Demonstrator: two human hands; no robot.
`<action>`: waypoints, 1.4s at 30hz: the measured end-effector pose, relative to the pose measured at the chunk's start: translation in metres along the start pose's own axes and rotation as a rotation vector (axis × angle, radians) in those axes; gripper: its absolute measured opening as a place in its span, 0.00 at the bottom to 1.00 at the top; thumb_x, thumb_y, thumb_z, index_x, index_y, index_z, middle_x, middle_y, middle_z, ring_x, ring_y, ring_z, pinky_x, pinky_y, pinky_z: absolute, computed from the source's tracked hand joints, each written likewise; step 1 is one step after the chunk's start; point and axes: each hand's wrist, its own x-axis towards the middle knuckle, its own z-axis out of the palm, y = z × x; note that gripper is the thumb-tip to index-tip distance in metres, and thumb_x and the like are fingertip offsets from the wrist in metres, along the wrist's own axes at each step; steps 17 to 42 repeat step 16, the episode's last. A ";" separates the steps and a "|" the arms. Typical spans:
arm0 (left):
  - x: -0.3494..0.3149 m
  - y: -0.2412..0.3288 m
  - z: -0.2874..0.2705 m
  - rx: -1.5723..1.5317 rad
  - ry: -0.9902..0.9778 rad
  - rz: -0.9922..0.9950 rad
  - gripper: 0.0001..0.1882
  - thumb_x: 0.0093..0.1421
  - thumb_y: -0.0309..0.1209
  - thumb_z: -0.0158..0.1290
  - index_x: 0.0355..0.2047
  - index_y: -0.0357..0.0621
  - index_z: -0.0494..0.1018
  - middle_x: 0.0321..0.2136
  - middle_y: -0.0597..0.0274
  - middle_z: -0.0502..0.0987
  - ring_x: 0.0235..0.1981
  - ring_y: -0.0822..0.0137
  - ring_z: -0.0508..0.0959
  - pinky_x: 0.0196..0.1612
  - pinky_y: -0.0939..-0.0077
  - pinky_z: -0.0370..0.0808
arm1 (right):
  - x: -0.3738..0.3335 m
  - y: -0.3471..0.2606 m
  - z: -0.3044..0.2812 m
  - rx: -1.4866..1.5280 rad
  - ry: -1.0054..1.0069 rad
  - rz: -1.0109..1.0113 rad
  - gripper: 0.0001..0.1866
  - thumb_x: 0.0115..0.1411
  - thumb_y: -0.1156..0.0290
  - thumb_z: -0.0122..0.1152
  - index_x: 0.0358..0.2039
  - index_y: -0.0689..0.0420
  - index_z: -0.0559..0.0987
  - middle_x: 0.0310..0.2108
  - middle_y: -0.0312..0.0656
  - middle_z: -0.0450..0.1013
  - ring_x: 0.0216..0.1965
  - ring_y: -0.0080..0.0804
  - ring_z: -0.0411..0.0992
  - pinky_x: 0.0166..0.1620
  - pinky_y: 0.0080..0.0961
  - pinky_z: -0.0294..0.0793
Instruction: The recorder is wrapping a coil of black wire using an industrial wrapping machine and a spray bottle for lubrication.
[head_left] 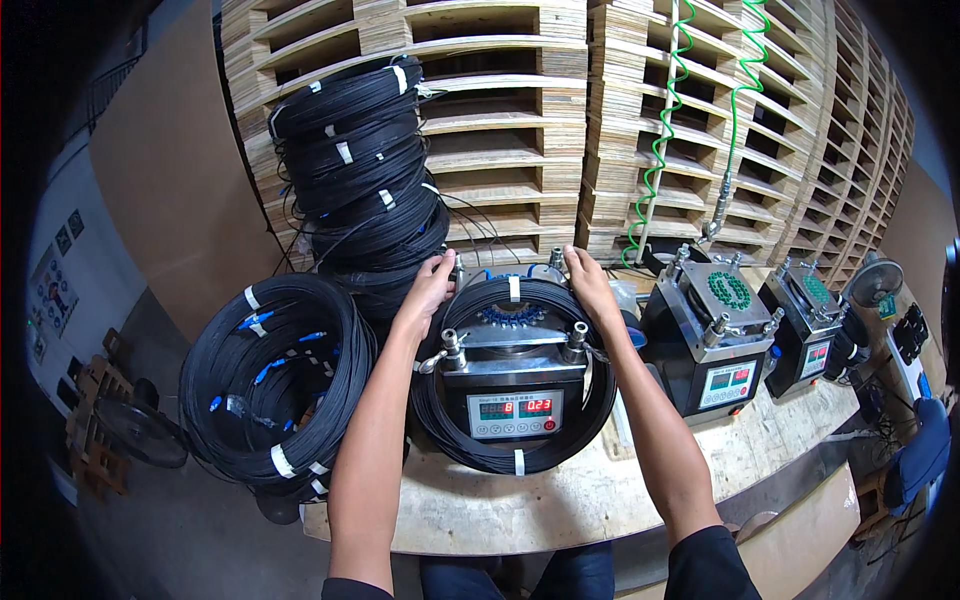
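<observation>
In front of me on the bench stands a small metal machine [527,390] with a lit red digital display. A coil of black cable [515,465], tied with white tape, hangs around it. A ring of blue connectors [512,316] sits on its top plate. My left hand [428,295] is closed at the rear left clamp post, and my right hand [592,290] is closed beside the rear right clamp post [556,258]. What the fingers grip, perhaps the clamp levers, is hidden. The front clamp posts [453,348] carry levers and are untouched.
A tall stack of black cable coils [350,150] rises behind left; more coils [280,380] with blue connectors stand nearer. Two similar machines [712,340] are on the plywood bench [560,510] to the right. Stacked wooden pallets [500,150] and green coiled air hoses [668,130] are behind.
</observation>
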 end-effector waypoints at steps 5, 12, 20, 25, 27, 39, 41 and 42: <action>0.006 -0.005 0.002 -0.007 -0.001 0.020 0.41 0.64 0.60 0.48 0.64 0.40 0.58 0.37 0.52 0.76 0.36 0.68 0.74 0.43 0.71 0.72 | 0.001 0.001 -0.001 0.030 0.004 0.008 0.29 0.70 0.49 0.44 0.54 0.64 0.74 0.46 0.60 0.76 0.50 0.52 0.74 0.54 0.36 0.70; 0.004 -0.002 0.001 0.081 -0.009 -0.015 0.40 0.64 0.62 0.47 0.63 0.42 0.62 0.40 0.53 0.75 0.39 0.65 0.72 0.48 0.68 0.70 | -0.004 -0.008 -0.002 -0.152 0.055 0.067 0.33 0.70 0.46 0.42 0.51 0.67 0.75 0.41 0.59 0.77 0.46 0.50 0.76 0.51 0.37 0.70; 0.004 -0.001 0.002 0.051 -0.047 -0.036 0.40 0.64 0.63 0.46 0.64 0.44 0.62 0.43 0.53 0.75 0.41 0.64 0.73 0.52 0.63 0.68 | 0.002 0.003 -0.004 -0.080 -0.006 0.020 0.33 0.69 0.44 0.42 0.50 0.64 0.76 0.41 0.60 0.77 0.48 0.51 0.76 0.53 0.37 0.69; 0.004 -0.001 0.002 0.051 -0.047 -0.036 0.40 0.64 0.63 0.46 0.64 0.44 0.62 0.43 0.53 0.75 0.41 0.64 0.73 0.52 0.63 0.68 | 0.002 0.003 -0.004 -0.080 -0.006 0.020 0.33 0.69 0.44 0.42 0.50 0.64 0.76 0.41 0.60 0.77 0.48 0.51 0.76 0.53 0.37 0.69; 0.004 -0.001 0.002 0.051 -0.047 -0.036 0.40 0.64 0.63 0.46 0.64 0.44 0.62 0.43 0.53 0.75 0.41 0.64 0.73 0.52 0.63 0.68 | 0.002 0.003 -0.004 -0.080 -0.006 0.020 0.33 0.69 0.44 0.42 0.50 0.64 0.76 0.41 0.60 0.77 0.48 0.51 0.76 0.53 0.37 0.69; 0.004 -0.001 0.002 0.051 -0.047 -0.036 0.40 0.64 0.63 0.46 0.64 0.44 0.62 0.43 0.53 0.75 0.41 0.64 0.73 0.52 0.63 0.68 | 0.002 0.003 -0.004 -0.080 -0.006 0.020 0.33 0.69 0.44 0.42 0.50 0.64 0.76 0.41 0.60 0.77 0.48 0.51 0.76 0.53 0.37 0.69; 0.004 -0.001 0.002 0.051 -0.047 -0.036 0.40 0.64 0.63 0.46 0.64 0.44 0.62 0.43 0.53 0.75 0.41 0.64 0.73 0.52 0.63 0.68 | 0.002 0.003 -0.004 -0.080 -0.006 0.020 0.33 0.69 0.44 0.42 0.50 0.64 0.76 0.41 0.60 0.77 0.48 0.51 0.76 0.53 0.37 0.69; 0.004 -0.001 0.002 0.051 -0.047 -0.036 0.40 0.64 0.63 0.46 0.64 0.44 0.62 0.43 0.53 0.75 0.41 0.64 0.73 0.52 0.63 0.68 | 0.002 0.003 -0.004 -0.080 -0.006 0.020 0.33 0.69 0.44 0.42 0.50 0.64 0.76 0.41 0.60 0.77 0.48 0.51 0.76 0.53 0.37 0.69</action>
